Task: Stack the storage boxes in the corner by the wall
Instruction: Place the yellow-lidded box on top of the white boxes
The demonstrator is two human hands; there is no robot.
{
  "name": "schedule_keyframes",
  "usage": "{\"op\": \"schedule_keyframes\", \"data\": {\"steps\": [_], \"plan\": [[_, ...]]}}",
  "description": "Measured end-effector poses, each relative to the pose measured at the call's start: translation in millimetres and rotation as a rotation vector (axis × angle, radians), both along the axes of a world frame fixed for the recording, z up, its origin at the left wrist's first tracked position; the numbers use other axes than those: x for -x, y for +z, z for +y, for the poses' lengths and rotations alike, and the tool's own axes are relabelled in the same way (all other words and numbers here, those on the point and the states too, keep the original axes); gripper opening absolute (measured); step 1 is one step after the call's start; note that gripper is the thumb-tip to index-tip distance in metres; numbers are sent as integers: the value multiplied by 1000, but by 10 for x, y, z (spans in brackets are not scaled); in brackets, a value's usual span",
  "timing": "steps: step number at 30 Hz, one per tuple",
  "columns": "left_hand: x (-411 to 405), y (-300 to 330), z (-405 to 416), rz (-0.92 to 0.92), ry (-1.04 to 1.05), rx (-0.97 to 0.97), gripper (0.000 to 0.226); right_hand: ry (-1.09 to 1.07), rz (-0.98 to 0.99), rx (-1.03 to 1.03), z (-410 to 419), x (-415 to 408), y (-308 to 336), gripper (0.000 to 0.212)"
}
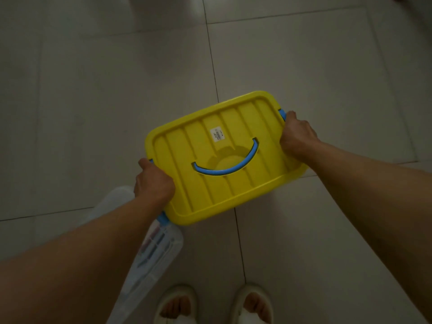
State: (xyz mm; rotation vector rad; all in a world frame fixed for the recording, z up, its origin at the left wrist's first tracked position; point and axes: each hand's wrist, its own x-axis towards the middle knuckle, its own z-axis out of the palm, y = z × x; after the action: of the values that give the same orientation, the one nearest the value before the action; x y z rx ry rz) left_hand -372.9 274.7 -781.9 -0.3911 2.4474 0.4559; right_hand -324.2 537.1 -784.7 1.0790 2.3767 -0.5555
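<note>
A storage box with a yellow ribbed lid (233,183) sits in the middle of the view, above the tiled floor. Its lid has a blue carry handle (230,168) folded flat and a small white label. My left hand (153,183) grips its left end by a blue latch. My right hand (295,136) grips the right end, over the other blue latch. A second, clear storage box (152,251) lies below my left forearm, with coloured items showing through its lid. My forearm hides part of it.
Pale floor tiles (304,78) with dark grout lines fill the view. My two feet in white slippers (250,305) stand at the bottom edge. A dark object shows at the top right corner.
</note>
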Motion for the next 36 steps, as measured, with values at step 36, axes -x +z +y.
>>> {"op": "schedule_keyframes", "data": {"steps": [36], "plan": [[-770,5263,1810,306,-696,-424,41,-753,264,-271,437,-2819,5343,39]]}}
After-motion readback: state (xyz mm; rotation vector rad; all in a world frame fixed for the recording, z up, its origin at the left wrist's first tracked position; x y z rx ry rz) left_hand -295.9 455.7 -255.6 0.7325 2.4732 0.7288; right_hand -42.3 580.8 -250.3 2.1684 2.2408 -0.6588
